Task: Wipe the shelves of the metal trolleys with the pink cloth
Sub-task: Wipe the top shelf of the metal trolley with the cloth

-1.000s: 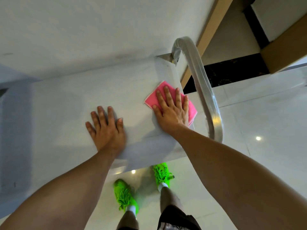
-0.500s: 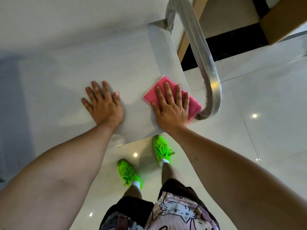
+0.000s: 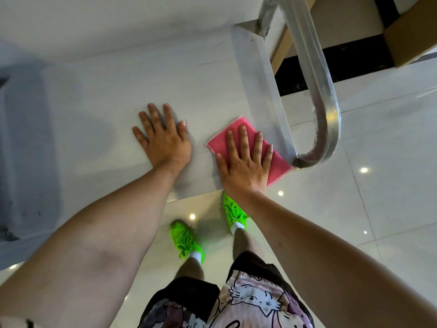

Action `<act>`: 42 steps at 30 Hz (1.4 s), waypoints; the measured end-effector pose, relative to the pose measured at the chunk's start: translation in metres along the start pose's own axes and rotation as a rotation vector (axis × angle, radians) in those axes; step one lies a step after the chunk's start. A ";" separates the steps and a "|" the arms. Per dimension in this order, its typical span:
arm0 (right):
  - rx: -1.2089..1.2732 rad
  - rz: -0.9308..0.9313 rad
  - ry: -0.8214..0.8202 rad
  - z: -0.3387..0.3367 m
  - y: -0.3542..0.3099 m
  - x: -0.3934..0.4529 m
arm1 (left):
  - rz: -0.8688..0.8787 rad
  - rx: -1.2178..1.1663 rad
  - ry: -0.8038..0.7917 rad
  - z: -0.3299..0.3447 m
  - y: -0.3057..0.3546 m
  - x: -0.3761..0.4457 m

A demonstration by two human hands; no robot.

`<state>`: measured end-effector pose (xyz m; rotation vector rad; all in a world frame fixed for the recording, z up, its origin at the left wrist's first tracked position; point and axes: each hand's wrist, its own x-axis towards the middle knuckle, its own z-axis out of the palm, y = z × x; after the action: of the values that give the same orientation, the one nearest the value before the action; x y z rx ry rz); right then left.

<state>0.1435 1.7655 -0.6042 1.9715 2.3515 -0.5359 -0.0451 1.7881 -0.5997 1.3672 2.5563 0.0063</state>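
Note:
The metal trolley's top shelf [image 3: 123,81] fills the upper left of the head view, a pale brushed surface. The pink cloth [image 3: 218,140] lies flat at the shelf's near right corner, partly over the front edge. My right hand [image 3: 246,162] presses flat on the cloth with the fingers spread. My left hand [image 3: 164,138] rests flat on the bare shelf just left of the cloth, fingers apart and holding nothing. The trolley's curved metal handle [image 3: 324,91] rises just right of the cloth.
A glossy white tiled floor [image 3: 378,176] lies to the right and below the shelf. My green shoes [image 3: 184,240] stand under the shelf's front edge. A wooden frame and dark strip [image 3: 354,62] sit beyond the handle. A grey shaded area covers the shelf's left end.
My right hand has slid the pink cloth along the shelf's right side toward me, down to the near corner by the handle's base. My left hand has stayed flat on the shelf.

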 end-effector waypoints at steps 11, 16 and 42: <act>-0.016 -0.334 -0.153 0.021 -0.070 -0.035 | 0.071 -0.138 -0.021 -0.023 -0.022 0.004; -0.056 -0.392 -0.179 0.030 -0.089 -0.041 | 0.103 -0.391 0.005 -0.033 -0.053 -0.004; -0.172 -0.556 -0.125 -0.012 -0.156 0.206 | 0.182 -0.237 0.051 -0.031 -0.085 -0.009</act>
<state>-0.0451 1.9424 -0.6035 1.1663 2.7418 -0.4317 -0.1170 1.7366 -0.5779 1.5143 2.3683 0.3686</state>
